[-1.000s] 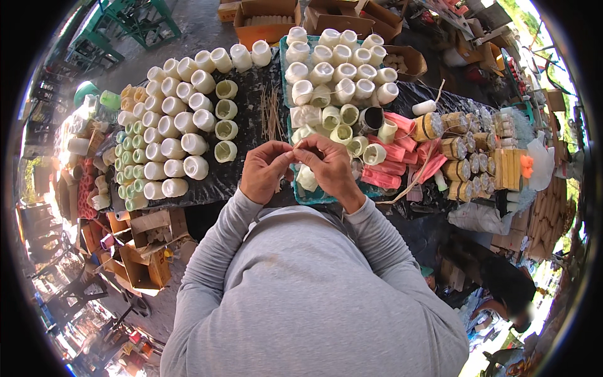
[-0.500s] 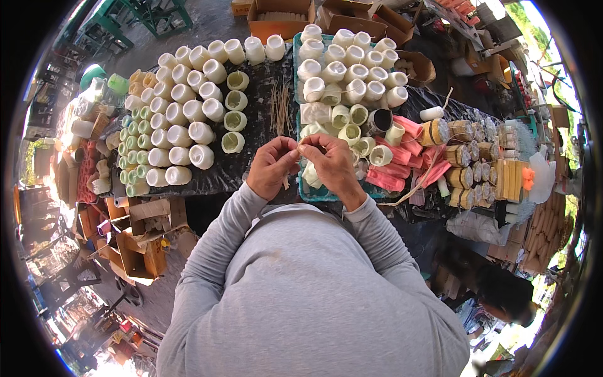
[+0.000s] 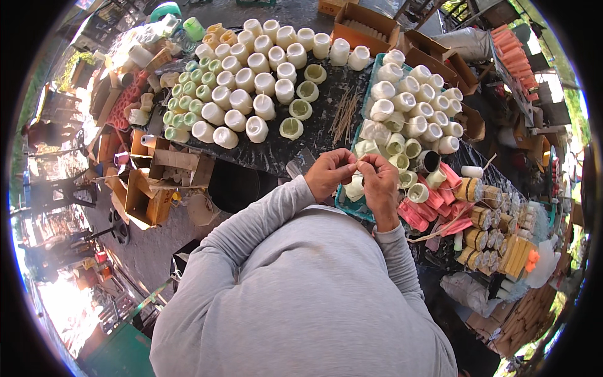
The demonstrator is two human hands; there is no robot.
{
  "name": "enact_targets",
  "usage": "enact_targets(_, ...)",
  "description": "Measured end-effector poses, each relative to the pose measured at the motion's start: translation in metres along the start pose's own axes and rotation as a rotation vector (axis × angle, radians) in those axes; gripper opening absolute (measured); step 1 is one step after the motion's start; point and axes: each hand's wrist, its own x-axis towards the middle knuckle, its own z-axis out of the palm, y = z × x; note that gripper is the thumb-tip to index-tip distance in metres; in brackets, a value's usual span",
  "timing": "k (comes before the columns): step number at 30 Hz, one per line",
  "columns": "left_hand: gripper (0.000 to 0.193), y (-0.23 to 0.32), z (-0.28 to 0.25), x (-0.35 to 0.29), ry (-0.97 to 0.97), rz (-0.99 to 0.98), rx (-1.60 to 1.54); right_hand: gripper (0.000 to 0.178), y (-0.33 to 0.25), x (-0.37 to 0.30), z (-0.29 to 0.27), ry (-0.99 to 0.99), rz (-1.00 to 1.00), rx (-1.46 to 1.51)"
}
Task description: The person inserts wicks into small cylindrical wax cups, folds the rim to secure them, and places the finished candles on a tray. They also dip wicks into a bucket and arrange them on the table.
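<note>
My left hand (image 3: 330,174) and my right hand (image 3: 380,186) meet fingertip to fingertip over the near left edge of a teal tray (image 3: 353,209). Both are closed in a pinch. Whatever lies between the fingertips is tiny and mostly hidden. Under and beyond the hands, the tray carries white cup-shaped pieces (image 3: 418,108) and several pale green hollow cups (image 3: 412,149), along with one black cup (image 3: 429,161). To the left of the tray, thin tan strands (image 3: 344,117) lie loose on the black table cover (image 3: 323,135).
Rows of white pieces (image 3: 240,100) and small green ones (image 3: 189,100) fill the table's left part. Pink pieces (image 3: 449,188) and tied bundles of yellowish sticks (image 3: 470,190) crowd the right. Cardboard boxes stand behind the table (image 3: 364,29) and on the floor at left (image 3: 147,198).
The view has swung, so the table and both hands now appear farther right and tilted. My fingertips stay pinched together, with the right hand turned a little more upright.
</note>
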Motion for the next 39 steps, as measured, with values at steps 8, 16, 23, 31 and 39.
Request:
enact_targets(8, 0.016, -0.003, -0.002, -0.005, 0.261, 0.648, 1.019, 0.008, 0.023, 0.0, 0.03, 0.256, -0.489, -0.444)
enact_targets(16, 0.014, 0.026, -0.014, -0.01, 0.449, 0.251, 0.789, 0.005, -0.005, -0.008, 0.041, 0.101, -0.719, -0.466)
enact_targets(23, 0.014, 0.042, -0.008, -0.022, 0.194, 0.039, 0.483, 0.014, -0.023, -0.005, 0.02, -0.1, -0.528, -0.46)
enact_targets(31, 0.011, 0.042, -0.016, -0.029, 0.096, 0.254, 0.738, 0.01, -0.02, -0.011, 0.031, -0.057, -0.566, -0.477)
enact_targets(39, 0.016, 0.042, -0.016, -0.028, 0.125, 0.064, -0.03, 0.014, 0.0, -0.014, 0.049, 0.064, 0.124, 0.427)
